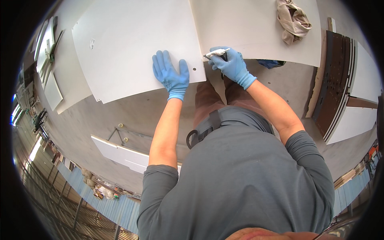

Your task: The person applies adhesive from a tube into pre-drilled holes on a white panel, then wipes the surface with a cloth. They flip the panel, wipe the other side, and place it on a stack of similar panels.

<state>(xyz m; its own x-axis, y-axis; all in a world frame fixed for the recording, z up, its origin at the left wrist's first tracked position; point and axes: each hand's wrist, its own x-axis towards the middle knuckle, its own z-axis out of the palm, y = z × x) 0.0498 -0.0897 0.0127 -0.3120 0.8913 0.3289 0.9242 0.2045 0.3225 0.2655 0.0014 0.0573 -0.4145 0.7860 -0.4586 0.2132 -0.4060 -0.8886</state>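
1. Tube lay crosswise, grasped in the right hand, just beside the panel's right edge.
2. Left hand, grip released, lay flat on the panel, farther from that edge.

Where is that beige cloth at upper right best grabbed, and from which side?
Probably by the bunched folds at the near end of the beige cloth, coming from above and the person's side: it lies crumpled on the pale right-hand panel, so its ridges offer something to pinch. The right hand is nearer but holds a white tube.
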